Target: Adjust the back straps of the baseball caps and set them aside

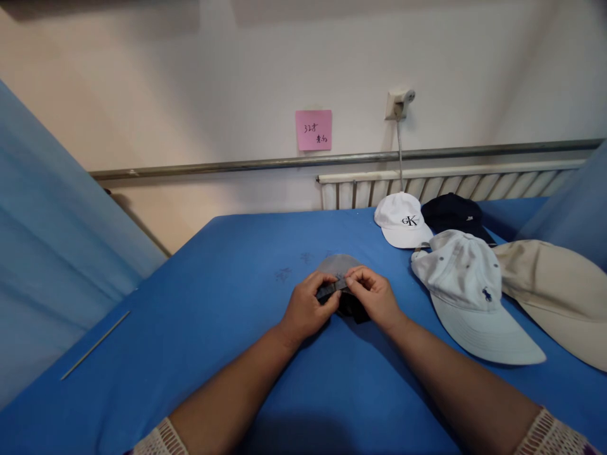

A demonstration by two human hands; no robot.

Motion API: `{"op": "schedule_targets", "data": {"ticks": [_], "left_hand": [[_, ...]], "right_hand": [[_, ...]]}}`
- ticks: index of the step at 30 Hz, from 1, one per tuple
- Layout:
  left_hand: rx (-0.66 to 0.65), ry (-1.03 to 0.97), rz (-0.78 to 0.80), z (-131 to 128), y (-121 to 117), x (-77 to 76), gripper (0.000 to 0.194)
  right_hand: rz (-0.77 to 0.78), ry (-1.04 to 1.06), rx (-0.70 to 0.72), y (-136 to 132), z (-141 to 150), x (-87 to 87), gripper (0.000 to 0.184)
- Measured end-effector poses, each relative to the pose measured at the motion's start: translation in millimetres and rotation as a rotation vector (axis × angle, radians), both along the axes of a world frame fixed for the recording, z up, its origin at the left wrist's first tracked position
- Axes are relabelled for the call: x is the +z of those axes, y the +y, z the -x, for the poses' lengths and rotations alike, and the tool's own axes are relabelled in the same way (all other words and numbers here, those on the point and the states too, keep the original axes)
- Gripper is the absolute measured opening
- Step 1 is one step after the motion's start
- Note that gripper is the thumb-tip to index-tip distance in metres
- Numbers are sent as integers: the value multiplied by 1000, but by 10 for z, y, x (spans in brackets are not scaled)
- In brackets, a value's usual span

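Note:
A grey cap (337, 264) lies on the blue table (227, 316) in front of me, its back turned toward me. My left hand (306, 308) and my right hand (374, 296) both pinch the cap's dark rear strap (332, 289) between fingers and thumb. Most of the cap is hidden behind my hands.
To the right lie several other caps: a white one with a logo (402, 219), a dark navy one (453, 212), a pale blue one (469, 297) and a beige one (554, 291). A thin stick (95, 345) rests near the left table edge. A pink note (313, 130) hangs on the wall.

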State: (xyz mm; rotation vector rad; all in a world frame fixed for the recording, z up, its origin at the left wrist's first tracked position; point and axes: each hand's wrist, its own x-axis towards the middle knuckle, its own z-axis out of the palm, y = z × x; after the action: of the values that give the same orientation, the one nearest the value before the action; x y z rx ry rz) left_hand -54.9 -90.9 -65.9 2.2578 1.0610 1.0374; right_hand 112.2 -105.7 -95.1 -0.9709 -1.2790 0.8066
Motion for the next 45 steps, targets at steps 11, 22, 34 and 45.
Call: {"op": "schedule_targets", "data": {"ticks": [11, 22, 34, 45], "left_hand": [[17, -160, 232, 3, 43, -60, 23], [-30, -559, 608, -27, 74, -15, 35], [-66, -648, 772, -45, 83, -36, 42], [-104, -688, 823, -51, 36, 9, 39]], "right_hand": [[140, 225, 68, -4, -62, -26, 24], [103, -146, 79, -20, -6, 13, 26], [-148, -356, -44, -12, -23, -2, 17], [-92, -242, -30, -19, -22, 15, 17]]}}
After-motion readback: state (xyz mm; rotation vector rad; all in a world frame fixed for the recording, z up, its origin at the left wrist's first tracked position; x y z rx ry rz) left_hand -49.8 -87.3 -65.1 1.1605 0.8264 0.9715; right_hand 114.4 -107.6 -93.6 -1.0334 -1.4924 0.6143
